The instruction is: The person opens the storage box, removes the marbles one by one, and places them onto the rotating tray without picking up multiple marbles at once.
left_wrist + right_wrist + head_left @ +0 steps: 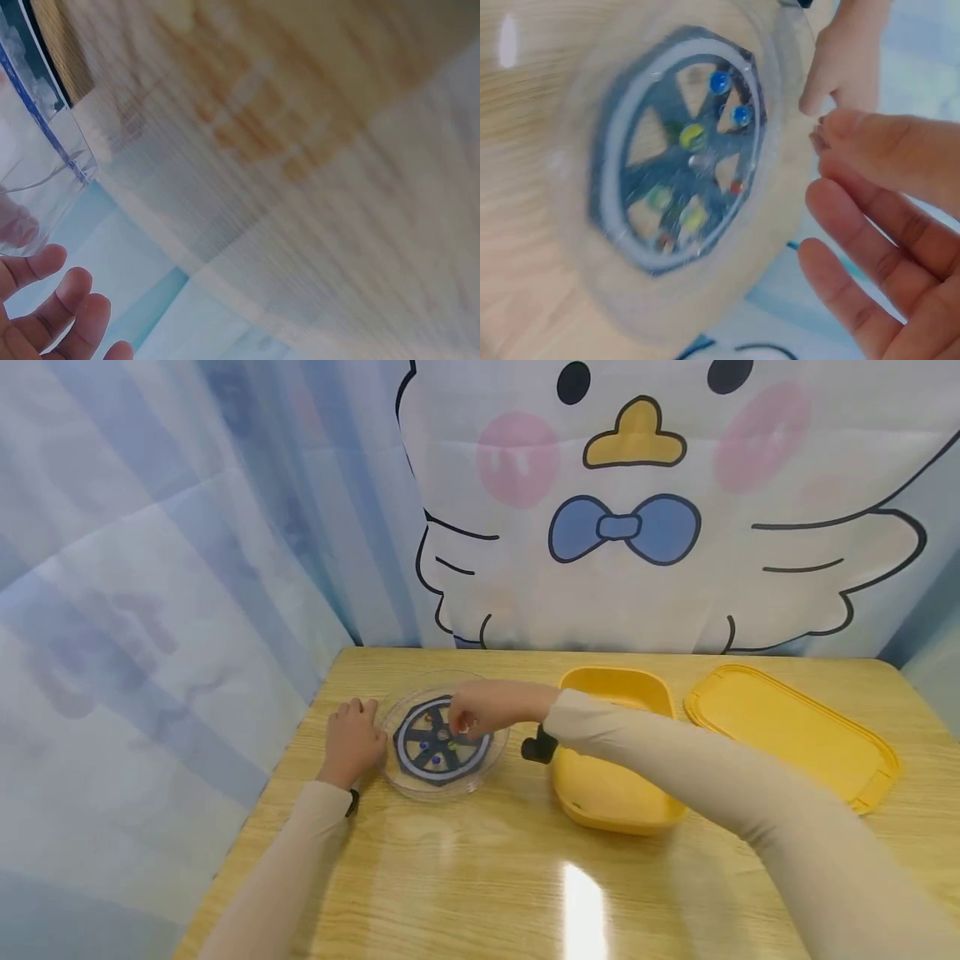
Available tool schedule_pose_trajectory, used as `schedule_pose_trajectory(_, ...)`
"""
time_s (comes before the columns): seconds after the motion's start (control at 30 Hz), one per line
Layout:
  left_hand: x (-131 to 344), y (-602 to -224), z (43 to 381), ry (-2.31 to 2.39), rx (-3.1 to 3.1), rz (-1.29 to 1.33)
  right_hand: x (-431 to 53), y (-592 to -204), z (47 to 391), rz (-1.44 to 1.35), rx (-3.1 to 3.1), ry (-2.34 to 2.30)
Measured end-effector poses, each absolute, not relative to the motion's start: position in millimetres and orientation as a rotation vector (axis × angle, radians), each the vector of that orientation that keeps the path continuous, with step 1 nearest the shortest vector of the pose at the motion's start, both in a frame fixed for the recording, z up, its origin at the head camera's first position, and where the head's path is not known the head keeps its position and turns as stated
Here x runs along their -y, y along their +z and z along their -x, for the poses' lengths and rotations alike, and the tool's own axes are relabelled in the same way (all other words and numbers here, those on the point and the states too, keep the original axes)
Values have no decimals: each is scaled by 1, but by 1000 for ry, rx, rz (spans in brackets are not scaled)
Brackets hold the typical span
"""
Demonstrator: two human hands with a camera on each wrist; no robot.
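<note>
A clear round dish (415, 783) on the table has a dark wheel-like pattern (424, 712) in it, with a pale ring and spokes. Blue marbles (740, 115), a yellow-green marble (693, 136) and several other small coloured balls lie across the pattern. Over the right part of the dish is my right hand (486, 706). Its thumb and index finger pinch a small brownish piece (819, 140), mostly hidden by the fingertips. My left hand (352, 739) rests at the dish's left side, fingers spread loosely and the thumb side close to the rim.
Right of the dish stands a yellow tub (622, 822), partly behind my right forearm, with a small green thing (577, 805) inside. A yellow lid (795, 727) lies farther right. Behind the table hangs a curtain (622, 602) with a cartoon bird.
</note>
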State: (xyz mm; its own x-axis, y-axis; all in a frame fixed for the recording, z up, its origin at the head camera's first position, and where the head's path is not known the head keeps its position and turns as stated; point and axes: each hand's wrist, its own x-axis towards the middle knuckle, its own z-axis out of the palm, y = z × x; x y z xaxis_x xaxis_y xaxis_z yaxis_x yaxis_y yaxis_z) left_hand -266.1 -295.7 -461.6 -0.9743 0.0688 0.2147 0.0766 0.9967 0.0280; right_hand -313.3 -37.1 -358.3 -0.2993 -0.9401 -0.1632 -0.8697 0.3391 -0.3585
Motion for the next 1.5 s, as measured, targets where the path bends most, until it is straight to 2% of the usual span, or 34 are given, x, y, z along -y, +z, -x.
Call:
schedule_pose_trajectory(0.27, 304, -459, 262, -72, 2934, 76, -40, -333, 291, 1618, -2256, -272)
schedule_pose_trajectory(0.53, 309, -464, 261, -99, 2913, 73, -96, -366, 281, 1538, -2212, -294)
schedule_pose_trajectory(1.1, 298, -466, 263, -93, 2891, 94, -101, -426, 289, 1549, -2059, -465)
schedule_pose_trajectory(1.5, 293, -464, 265, -112, 2874, 120, -101, -441, 284, 1550, -2058, -476)
